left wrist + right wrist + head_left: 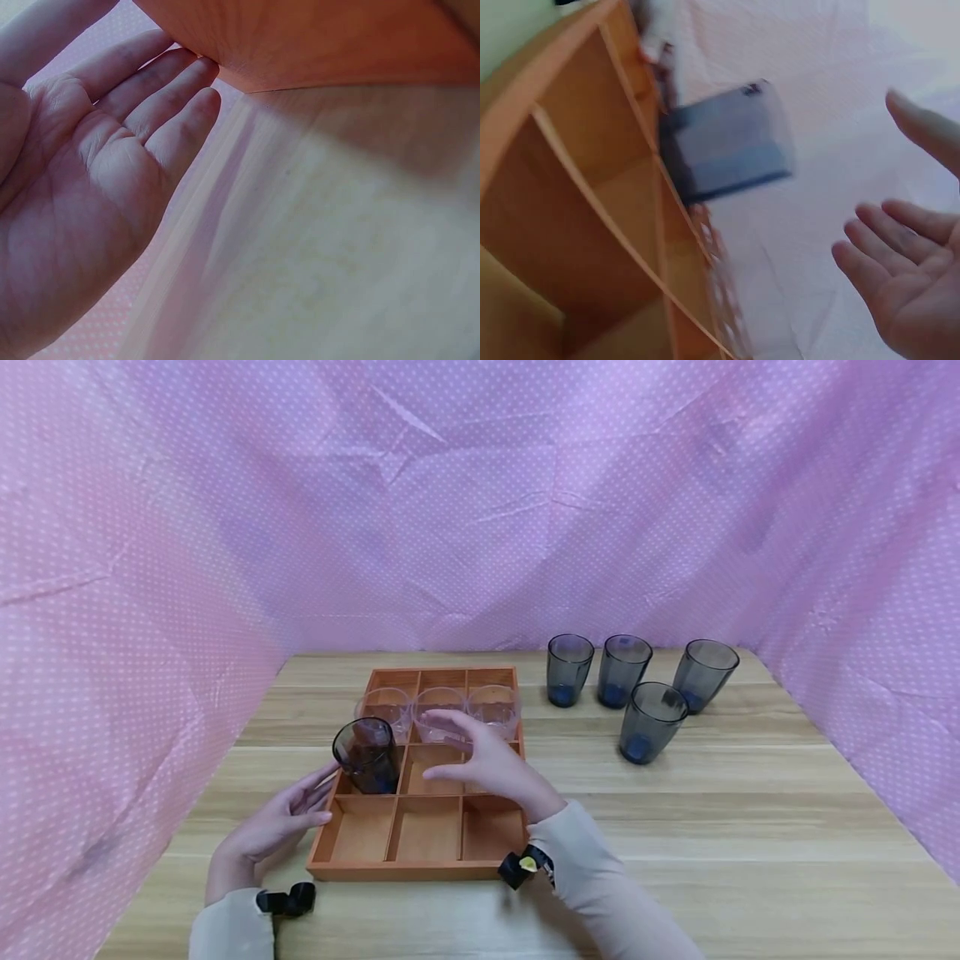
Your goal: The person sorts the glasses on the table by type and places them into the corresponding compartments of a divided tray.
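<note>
A wooden compartment tray lies on the table. Three clear glasses, the middle one partly behind my right fingers, fill its back row. One dark grey glass stands in the left compartment of the middle row; in the right wrist view the dark glass juts out of the tray. My left hand rests its fingertips at the tray's left side, fingers fairly straight, as the left wrist view also shows. Above the middle row my right hand is spread with nothing between thumb and fingers.
Several dark grey glasses, the nearest one in front of the others, stand upright on the table to the right of the tray. A pink dotted cloth hangs around the back and sides. Each wrist carries a small black camera.
</note>
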`<state>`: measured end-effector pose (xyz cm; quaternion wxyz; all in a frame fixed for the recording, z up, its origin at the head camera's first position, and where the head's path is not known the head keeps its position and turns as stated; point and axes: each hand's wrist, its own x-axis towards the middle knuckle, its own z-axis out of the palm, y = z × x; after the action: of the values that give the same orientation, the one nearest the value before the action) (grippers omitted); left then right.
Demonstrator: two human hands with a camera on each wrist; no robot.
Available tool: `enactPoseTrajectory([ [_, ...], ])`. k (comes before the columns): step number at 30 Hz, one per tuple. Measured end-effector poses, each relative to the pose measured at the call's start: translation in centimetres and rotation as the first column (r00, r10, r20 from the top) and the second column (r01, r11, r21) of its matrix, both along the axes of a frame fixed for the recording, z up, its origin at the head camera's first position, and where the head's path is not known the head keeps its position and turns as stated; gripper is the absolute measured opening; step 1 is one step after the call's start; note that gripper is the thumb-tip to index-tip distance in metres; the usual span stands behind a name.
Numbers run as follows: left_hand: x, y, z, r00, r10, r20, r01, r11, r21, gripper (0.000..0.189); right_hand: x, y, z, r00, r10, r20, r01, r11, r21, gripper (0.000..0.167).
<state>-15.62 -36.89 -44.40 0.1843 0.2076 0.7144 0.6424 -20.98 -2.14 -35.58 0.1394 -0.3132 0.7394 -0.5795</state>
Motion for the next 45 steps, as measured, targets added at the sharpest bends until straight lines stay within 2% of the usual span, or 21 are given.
enactPoseTrajectory([
  [4,-0.2,-0.1,-0.1,1.000,-0.007,-0.006,0.007,1.000,0.000,0.077,-0.4,1.7,0.1,1.000,0.001,-0.027,-0.001,1.000,-0.010,0.070],
  [11,-0.2,-0.1,-0.2,1.000,0.000,-0.005,0.000,1.000,-0.011,0.077,-1.1,4.7,-0.2,0.999,0.013,0.035,-0.011,0.998,-0.055,0.073],
  [14,-0.2,-0.1,-0.1,1.000,0.009,-0.006,-0.010,1.000,-0.023,0.077,-1.3,6.0,-0.2,1.000,-0.001,0.026,0.003,0.998,-0.064,0.072],
  [21,-0.1,-0.1,0.0,1.000,0.015,-0.005,-0.015,0.999,-0.040,0.077,-1.8,9.4,-0.1,0.999,-0.049,-0.019,0.047,0.995,-0.093,0.070],
  [28,-0.1,0.0,-0.1,1.000,0.022,0.001,-0.022,0.999,-0.046,0.076,-2.0,13.4,0.5,0.990,-0.137,-0.026,0.135,0.990,-0.050,0.068],
  [35,-0.1,0.1,0.0,1.000,0.028,-0.004,-0.029,0.998,-0.061,0.077,-1.9,17.5,0.6,0.962,-0.256,-0.090,0.250,0.965,-0.072,0.065],
  [45,0.0,0.1,0.0,1.000,0.025,0.002,-0.025,0.999,-0.047,0.076,-0.9,20.9,1.2,0.898,-0.429,-0.100,0.418,0.901,-0.120,0.062],
])
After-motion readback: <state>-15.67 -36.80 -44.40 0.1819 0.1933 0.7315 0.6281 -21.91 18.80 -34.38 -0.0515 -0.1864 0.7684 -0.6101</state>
